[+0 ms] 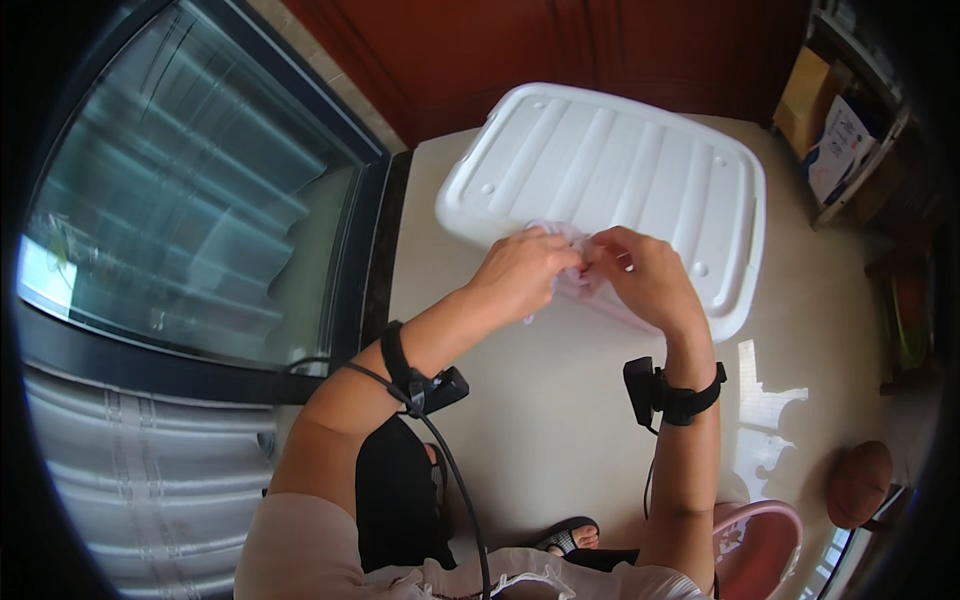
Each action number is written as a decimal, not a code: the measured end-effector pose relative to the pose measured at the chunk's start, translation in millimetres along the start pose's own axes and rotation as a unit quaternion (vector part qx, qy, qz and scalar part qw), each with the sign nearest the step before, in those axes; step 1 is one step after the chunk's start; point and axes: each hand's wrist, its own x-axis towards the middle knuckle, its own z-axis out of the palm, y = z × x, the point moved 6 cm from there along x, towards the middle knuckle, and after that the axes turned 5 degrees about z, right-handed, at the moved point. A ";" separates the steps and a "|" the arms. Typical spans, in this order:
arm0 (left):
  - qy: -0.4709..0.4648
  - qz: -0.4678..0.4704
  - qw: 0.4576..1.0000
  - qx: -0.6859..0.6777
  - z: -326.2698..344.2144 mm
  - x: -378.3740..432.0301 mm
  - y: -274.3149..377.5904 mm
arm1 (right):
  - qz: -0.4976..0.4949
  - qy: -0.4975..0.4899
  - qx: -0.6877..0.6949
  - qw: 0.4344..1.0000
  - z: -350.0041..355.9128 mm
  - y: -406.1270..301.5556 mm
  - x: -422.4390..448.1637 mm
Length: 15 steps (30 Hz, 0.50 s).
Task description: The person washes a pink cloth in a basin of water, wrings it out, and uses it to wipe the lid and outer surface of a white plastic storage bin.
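A small bunched piece of thin, pale pink fabric (581, 281) is held between both hands, over the near edge of a large white plastic storage box lid (592, 165). My left hand (525, 270) grips the bunch from the left, its fingers curled over it. At the right side of the bunch, my right hand (649, 277) pinches it between thumb and fingers. The fingers hide part of the fabric. The lid has raised ribs and lies on the box, whose pinkish side shows a little below the hands.
A glass door (187, 187) with curtains stands at left, a reddish-brown door (480, 60) behind the box. At right are a shelf with cartons (840, 146), a brown ball (860, 485) and a pink basin (784, 517). A cable (457, 472) hangs by my left arm.
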 end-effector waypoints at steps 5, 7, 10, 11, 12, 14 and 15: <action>0.091 -0.147 0.957 -0.232 -35.6 -25.1 -19.8 | -0.013 -0.026 0.169 0.985 37.8 -13.7 0.6; 0.149 -0.191 0.910 -0.337 -29.3 -43.7 -25.3 | 0.015 -0.043 0.228 0.973 48.8 -37.2 -9.2; 0.186 -0.316 0.796 -0.482 -12.6 -77.8 -37.1 | -0.032 -0.105 0.261 0.959 83.6 -45.5 -10.8; 0.178 -0.350 0.725 -0.566 -5.3 -85.4 -39.4 | -0.061 -0.122 0.284 0.949 95.3 -48.3 -9.3; 0.167 -0.385 0.646 -0.637 0.4 -95.6 -39.5 | -0.068 -0.123 0.283 0.949 108.8 -47.2 -8.5; 0.141 -0.381 0.609 -0.682 2.1 -105.5 -39.4 | -0.067 -0.108 0.283 0.951 125.2 -46.7 -9.9; 0.129 -0.382 0.590 -0.700 1.6 -109.4 -39.2 | -0.060 -0.096 0.290 0.950 130.8 -47.8 -11.1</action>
